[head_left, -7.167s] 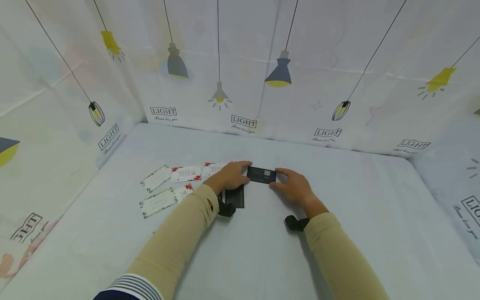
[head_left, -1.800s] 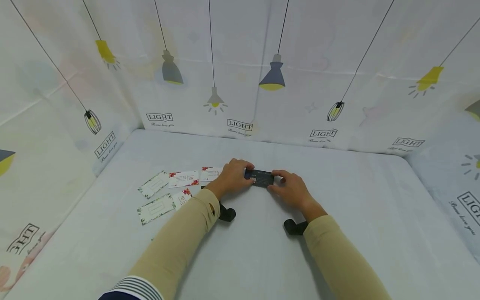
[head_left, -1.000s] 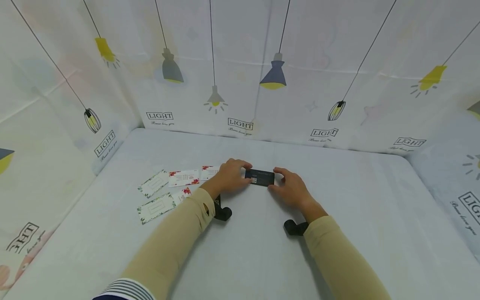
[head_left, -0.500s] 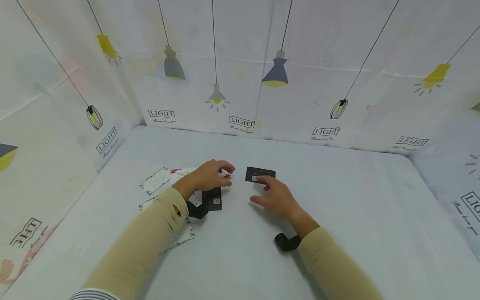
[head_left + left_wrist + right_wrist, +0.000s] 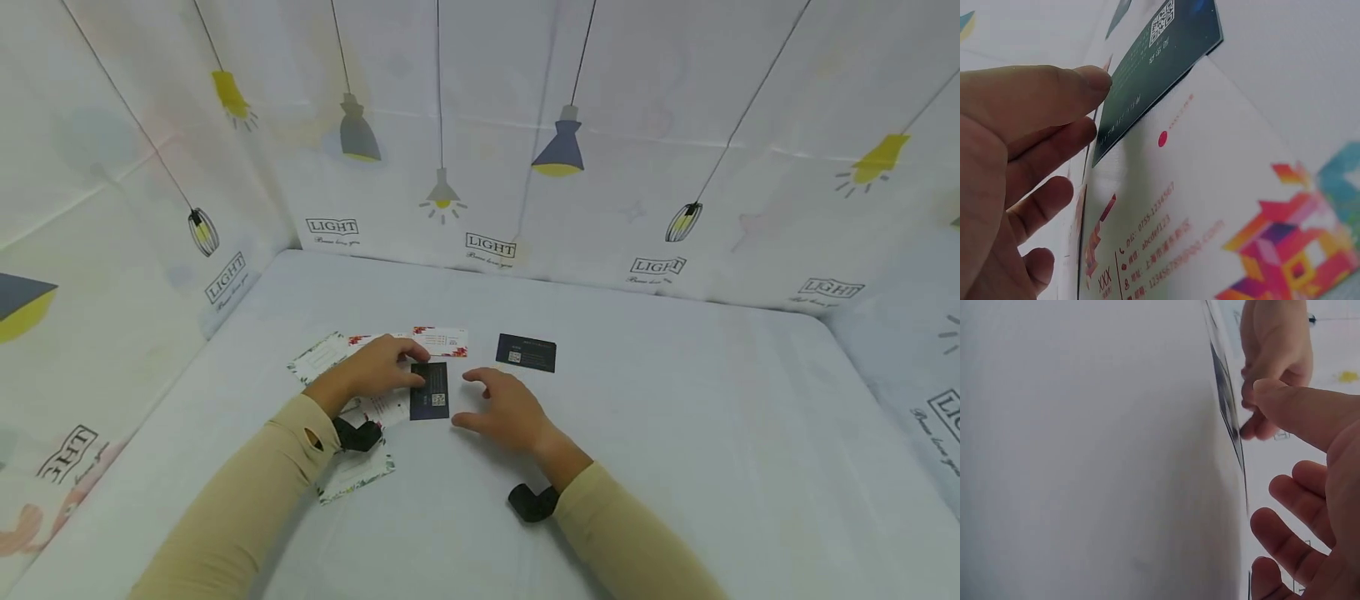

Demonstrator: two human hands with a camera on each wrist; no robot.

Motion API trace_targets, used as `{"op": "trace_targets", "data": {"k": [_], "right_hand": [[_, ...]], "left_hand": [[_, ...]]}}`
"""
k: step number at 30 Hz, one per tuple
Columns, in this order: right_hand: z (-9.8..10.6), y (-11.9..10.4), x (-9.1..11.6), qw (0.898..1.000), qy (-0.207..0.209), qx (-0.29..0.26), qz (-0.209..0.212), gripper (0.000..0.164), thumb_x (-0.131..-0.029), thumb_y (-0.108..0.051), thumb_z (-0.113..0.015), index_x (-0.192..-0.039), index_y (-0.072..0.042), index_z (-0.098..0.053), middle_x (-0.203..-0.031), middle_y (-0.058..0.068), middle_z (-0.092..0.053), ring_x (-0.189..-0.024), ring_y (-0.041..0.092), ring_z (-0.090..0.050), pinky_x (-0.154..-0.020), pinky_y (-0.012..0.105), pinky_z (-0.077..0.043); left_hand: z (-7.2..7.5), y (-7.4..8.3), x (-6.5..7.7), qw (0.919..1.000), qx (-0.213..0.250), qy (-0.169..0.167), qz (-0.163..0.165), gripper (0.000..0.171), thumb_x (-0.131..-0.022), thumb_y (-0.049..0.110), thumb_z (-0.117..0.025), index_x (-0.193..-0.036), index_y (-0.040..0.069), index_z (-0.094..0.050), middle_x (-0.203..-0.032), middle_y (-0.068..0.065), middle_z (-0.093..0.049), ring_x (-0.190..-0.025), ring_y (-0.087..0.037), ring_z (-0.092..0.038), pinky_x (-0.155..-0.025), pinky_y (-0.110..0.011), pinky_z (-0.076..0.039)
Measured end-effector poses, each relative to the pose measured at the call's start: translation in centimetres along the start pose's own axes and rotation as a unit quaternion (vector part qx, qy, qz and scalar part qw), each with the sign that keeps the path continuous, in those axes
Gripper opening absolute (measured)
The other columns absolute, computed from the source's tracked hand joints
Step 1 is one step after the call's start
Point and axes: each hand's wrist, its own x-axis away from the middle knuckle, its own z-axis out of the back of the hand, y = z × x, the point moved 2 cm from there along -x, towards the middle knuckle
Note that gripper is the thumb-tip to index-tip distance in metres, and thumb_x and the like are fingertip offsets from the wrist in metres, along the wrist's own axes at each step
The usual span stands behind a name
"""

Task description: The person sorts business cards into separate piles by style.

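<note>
A black business card [image 5: 430,408] with a QR code lies upright-oriented on the white table in the head view. My left hand [image 5: 372,367] is at its left edge, thumb and forefinger spread around the upper corner. In the left wrist view the thumb tip overlaps the edge of this dark card [image 5: 1154,69]. My right hand [image 5: 510,410] hovers to the right of the card, thumb and fingers apart, nothing between them. Another black card [image 5: 526,353], set crosswise, lies by itself farther back on the right, touched by neither hand.
White cards with red flowers, one [image 5: 441,341] behind the black card, lie around and under my left hand. Green-leaf cards [image 5: 313,362] sit farther left, another [image 5: 360,477] nearer the front. A colourful printed white card [image 5: 1147,206] borders the black card. A lamp-print curtain [image 5: 487,125] backs the table.
Both hands held the crosswise black card between them, and it turned end for end. They have let go of it and moved left and nearer, to the other black card.
</note>
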Motion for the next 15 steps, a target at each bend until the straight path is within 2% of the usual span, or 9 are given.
{"op": "trace_targets", "data": {"k": [11,15], "right_hand": [[-1.8,-1.7,-0.9,1.0,-0.017,0.023,-0.01,0.062,-0.084,-0.035,-0.08,-0.136,-0.009,-0.058,-0.129,0.008,-0.063,-0.105,0.025,-0.059,-0.094,0.043,-0.047],[-2.1,-1.9,-1.0,0.999,-0.013,0.035,-0.016,0.064,-0.084,-0.036,-0.081,-0.137,-0.008,-0.058,-0.132,0.009,-0.061,-0.115,0.028,-0.057,-0.1,0.045,-0.044]], "left_hand": [[0.2,-0.3,0.1,0.9999,-0.005,0.011,0.0,0.038,-0.091,0.023,-0.075,-0.126,0.01,-0.068,-0.123,-0.004,-0.065,-0.113,-0.027,-0.055,-0.101,-0.045,-0.042],[0.0,-0.4,0.0,0.9999,0.002,0.01,0.001,0.038,-0.091,0.022,-0.075,-0.126,0.01,-0.067,-0.124,-0.005,-0.064,-0.113,-0.028,-0.055,-0.101,-0.046,-0.041]]}}
